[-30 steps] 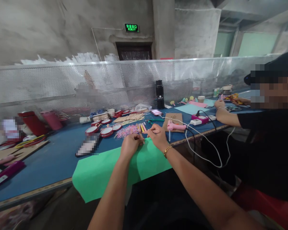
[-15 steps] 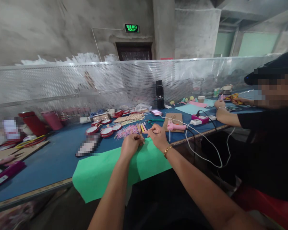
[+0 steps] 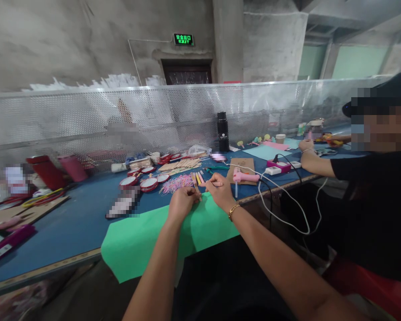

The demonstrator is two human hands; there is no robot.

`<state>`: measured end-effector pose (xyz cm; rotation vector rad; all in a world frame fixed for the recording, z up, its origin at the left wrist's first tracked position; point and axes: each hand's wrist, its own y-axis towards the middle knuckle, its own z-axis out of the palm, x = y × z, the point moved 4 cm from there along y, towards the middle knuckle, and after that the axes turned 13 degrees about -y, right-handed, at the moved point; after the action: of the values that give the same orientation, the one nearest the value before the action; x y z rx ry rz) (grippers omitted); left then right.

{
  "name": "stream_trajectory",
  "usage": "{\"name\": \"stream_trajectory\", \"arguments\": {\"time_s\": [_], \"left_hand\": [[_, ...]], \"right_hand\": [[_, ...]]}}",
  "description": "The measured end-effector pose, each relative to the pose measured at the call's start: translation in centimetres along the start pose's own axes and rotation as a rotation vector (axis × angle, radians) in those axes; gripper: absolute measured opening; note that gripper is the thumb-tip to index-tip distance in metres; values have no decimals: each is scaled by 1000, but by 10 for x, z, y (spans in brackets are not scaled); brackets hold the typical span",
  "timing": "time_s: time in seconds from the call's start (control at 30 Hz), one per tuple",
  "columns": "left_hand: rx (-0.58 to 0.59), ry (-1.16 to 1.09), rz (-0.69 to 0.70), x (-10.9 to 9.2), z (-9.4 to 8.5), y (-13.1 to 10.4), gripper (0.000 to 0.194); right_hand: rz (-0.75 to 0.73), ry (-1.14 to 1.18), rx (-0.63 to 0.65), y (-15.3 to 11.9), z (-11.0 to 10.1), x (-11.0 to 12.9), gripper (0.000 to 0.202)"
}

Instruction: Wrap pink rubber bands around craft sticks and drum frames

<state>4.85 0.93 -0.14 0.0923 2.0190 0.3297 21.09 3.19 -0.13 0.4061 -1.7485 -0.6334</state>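
My left hand [image 3: 182,203] is closed, thumb and fingers pinching a flat wooden craft stick [image 3: 196,183] over the edge of a green sheet [image 3: 140,236]. Close beside it, my right hand [image 3: 219,191] is closed around a pale pink marker pen [image 3: 217,183], its tip end pointing toward the stick. The exact contact between pen and stick is too small to make out. Just beyond my fingers lie several markers [image 3: 199,177], one of them yellow. The green sheet hangs over the table's front edge beneath both wrists.
A pile of coloured strips [image 3: 175,183], wooden sticks [image 3: 182,165] and small red-rimmed drums [image 3: 149,184] lie on the blue table [image 3: 70,223]. Right of my hands are a pink glue gun [image 3: 245,176], cables and a power strip [image 3: 280,166]. A co-worker's arm [image 3: 317,164] reaches in.
My hands, the stick and the marker look the same as before. At the right, the co-worker's head and far hand have shifted slightly.
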Motion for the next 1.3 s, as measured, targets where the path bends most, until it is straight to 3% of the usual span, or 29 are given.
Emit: {"name": "stream_trajectory", "arguments": {"time_s": [1.3], "left_hand": [[5,-13,-44,-1,0,-8,20]], "right_hand": [[-3,51,-35,-4,0,3,22]]}}
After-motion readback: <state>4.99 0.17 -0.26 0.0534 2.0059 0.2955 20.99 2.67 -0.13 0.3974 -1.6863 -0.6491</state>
